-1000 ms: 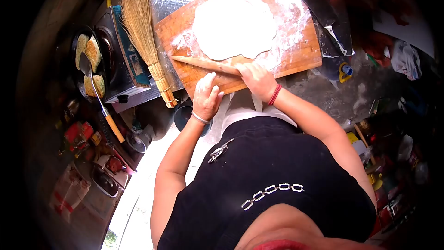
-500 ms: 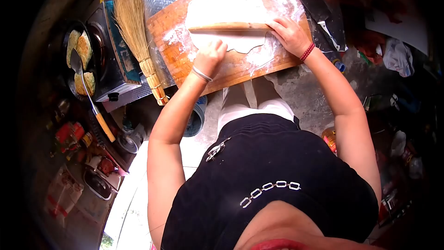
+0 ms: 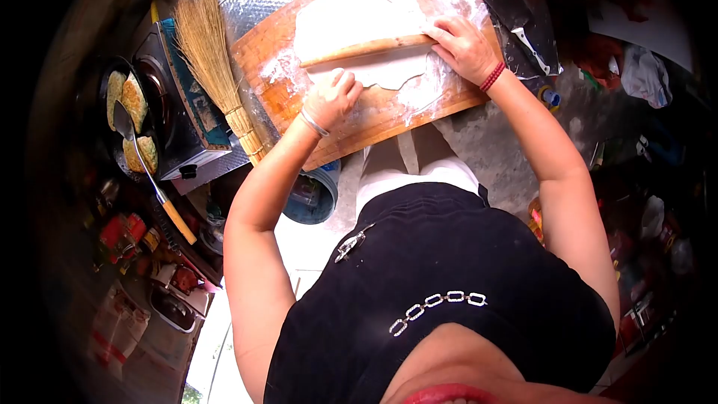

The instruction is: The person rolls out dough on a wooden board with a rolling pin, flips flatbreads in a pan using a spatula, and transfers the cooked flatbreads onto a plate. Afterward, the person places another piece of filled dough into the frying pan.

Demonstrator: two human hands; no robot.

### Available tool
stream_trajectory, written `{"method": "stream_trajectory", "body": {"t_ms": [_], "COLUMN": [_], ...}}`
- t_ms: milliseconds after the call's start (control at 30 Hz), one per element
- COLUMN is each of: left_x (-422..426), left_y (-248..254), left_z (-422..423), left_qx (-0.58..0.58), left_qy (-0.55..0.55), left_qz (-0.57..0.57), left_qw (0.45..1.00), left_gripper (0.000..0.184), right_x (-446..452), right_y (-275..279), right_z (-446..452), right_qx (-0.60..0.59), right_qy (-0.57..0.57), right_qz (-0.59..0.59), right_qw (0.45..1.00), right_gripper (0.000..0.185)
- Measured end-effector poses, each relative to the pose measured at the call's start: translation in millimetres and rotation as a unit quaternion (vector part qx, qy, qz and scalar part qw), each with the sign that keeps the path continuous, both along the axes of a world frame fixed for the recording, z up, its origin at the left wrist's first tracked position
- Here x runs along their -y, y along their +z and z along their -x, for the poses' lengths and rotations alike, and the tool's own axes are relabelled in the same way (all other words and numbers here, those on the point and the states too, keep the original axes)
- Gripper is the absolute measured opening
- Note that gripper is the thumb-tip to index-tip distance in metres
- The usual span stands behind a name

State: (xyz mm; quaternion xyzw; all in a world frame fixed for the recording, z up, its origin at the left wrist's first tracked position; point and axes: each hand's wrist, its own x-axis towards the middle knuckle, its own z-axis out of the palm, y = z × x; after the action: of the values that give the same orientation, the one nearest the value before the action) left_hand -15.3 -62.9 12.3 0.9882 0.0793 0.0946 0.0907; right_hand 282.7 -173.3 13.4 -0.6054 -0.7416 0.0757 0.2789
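Head view: rolling, it seems! The rolling pin [image 3: 366,50] lies across the dough [image 3: 359,11], right hand [image 3: 465,49] pinching its end at the dough's right edge; left hand [image 3: 333,98] curls by the near edge, hold unclear. Another pass would want even pressure.

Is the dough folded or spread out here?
Spread out: the dough lies as one broad, flat sheet on the board, with the rolling pin across it.
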Motion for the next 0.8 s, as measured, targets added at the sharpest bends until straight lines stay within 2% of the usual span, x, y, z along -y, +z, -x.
{"method": "stream_trajectory", "body": {"t_ms": [100, 133, 167, 233, 300, 333, 367, 433, 533, 633, 733, 767, 800], "left_x": [-16, -25, -35, -58, -66, -68, -53, -31, -15, 15, 65, 79, 83], "left_y": [-5, 6, 17, 11, 14, 14, 11, 6, 1, 1, -3, -3, -3], "left_z": [-9, -12, -17, -23, -28, -32, -34, -42, -36, -6, 30, 35, 28], "left_qx": [0.115, 0.049, 0.010, 0.045, 0.118, 0.152, 0.089, 0.085, 0.061, 0.031, 0.012, -0.081, -0.089], "left_qy": [0.058, 0.119, 0.221, 0.385, 0.285, 0.226, 0.214, 0.104, 0.094, 0.074, 0.130, 0.154, 0.188], "left_qz": [0.096, 0.172, 0.263, 0.322, 0.118, 0.012, 0.083, 0.073, 0.066, 0.059, 0.035, 0.065, 0.084], "left_qw": [0.987, 0.977, 0.939, 0.863, 0.944, 0.962, 0.969, 0.988, 0.991, 0.995, 0.991, 0.983, 0.974], "left_gripper": [0.010, 0.008, 0.007, 0.007, 0.010, 0.011, 0.014, 0.013, 0.016, 0.019, 0.021, 0.033, 0.044], "right_x": [-2, -3, -5, -9, -12, -13, -13, -12, -2, 31, 68, 69, 72], "right_y": [1, 1, 2, 0, -1, -1, -2, -2, 5, 11, 11, 10, 8], "right_z": [-2, -3, -4, -3, -3, -4, -3, 0, 6, 27, 58, 57, 55], "right_qx": [0.005, 0.004, 0.003, -0.002, -0.007, -0.007, -0.008, -0.020, -0.035, -0.028, -0.071, -0.056, -0.040], "right_qy": [-0.006, -0.006, -0.005, -0.001, 0.003, 0.001, -0.001, -0.002, -0.001, 0.004, 0.022, 0.012, 0.002], "right_qz": [0.018, 0.017, 0.015, 0.008, -0.007, -0.011, -0.013, -0.010, -0.017, 0.045, 0.052, 0.027, 0.002], "right_qw": [1.000, 1.000, 1.000, 1.000, 1.000, 1.000, 1.000, 1.000, 0.999, 0.999, 0.996, 0.998, 0.999], "right_gripper": [0.037, 0.036, 0.035, 0.033, 0.031, 0.030, 0.029, 0.027, 0.025, 0.026, 0.025, 0.025, 0.025]}}
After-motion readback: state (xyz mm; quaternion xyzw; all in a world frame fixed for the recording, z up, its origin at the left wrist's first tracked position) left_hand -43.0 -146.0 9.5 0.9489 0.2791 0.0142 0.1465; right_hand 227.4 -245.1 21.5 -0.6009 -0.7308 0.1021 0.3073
